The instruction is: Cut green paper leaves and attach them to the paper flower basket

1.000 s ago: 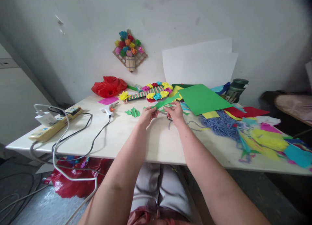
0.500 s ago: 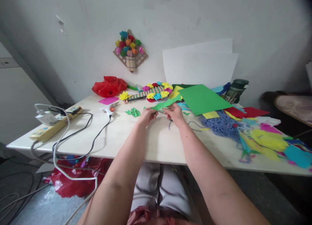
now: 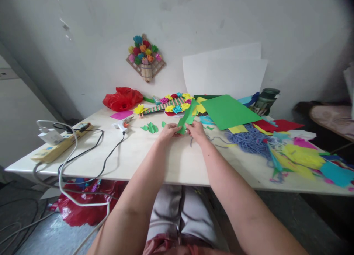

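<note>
Since the earlier frame, our narrow strip of bright green paper (image 3: 188, 115) has swung from a shallow slant to a steeper one. Left to right, we note: a white-and-orange glue gun (image 3: 121, 126); small pointed green paper cuttings (image 3: 151, 128) on the white tabletop (image 3: 138, 155); our left hand (image 3: 169, 132), pinching the strip's near end above the table; our right hand (image 3: 197, 131), fingers bunched at its right edge, grip unclear to us; a large green paper sheet (image 3: 231, 112); tangled grey-blue yarn (image 3: 250, 141).

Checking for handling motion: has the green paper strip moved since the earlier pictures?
Yes: the green paper strip has swung, its far end going left and upward in the view, judged against the large green sheet.
</note>
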Tool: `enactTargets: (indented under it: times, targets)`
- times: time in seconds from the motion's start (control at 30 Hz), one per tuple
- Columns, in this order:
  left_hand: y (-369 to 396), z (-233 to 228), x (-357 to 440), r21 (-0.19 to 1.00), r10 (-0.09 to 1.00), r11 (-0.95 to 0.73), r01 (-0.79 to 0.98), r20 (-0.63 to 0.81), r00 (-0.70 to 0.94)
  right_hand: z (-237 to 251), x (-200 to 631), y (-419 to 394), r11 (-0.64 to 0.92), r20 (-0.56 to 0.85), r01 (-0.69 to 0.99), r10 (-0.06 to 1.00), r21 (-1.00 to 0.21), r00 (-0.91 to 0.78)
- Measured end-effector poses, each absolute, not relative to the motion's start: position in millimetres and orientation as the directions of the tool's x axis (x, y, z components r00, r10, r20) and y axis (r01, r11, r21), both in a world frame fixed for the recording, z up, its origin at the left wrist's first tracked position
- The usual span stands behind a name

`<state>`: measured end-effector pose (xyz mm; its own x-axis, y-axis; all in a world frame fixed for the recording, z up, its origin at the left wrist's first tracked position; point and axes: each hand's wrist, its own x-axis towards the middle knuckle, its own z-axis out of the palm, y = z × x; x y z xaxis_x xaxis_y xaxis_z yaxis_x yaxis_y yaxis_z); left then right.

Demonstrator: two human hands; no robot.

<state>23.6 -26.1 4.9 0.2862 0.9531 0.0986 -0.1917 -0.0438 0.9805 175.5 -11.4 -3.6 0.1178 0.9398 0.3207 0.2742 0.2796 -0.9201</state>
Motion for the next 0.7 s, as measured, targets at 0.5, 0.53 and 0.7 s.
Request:
enactTargets:
  times: [0.5, 0.53, 0.7]
  targets:
    - [-25.2, 5.1, 23.3, 0.978, 0.932, -0.042, -0.205, 0.112, 0.345, 6.3, 171.1, -21.5, 0.218, 0.217, 0.009, 0.966, -0.976, 0.143]
    - [-24.8, 4.7, 23.5, 0.975, 0.932, -0.049, -0.217, 0.123, 0.34, 7.4, 170.1, -22.7, 0.214, 0.211, -0.01, 0.969, -0.977, 0.132]
    - [-21.1, 1.9, 20.7, 0.957, 0.948, -0.13, -0.259, 0.196, 0.251, 12.6, 169.0, -26.3, 0.267, 0.252, -0.082, 0.954, -0.96, 0.16]
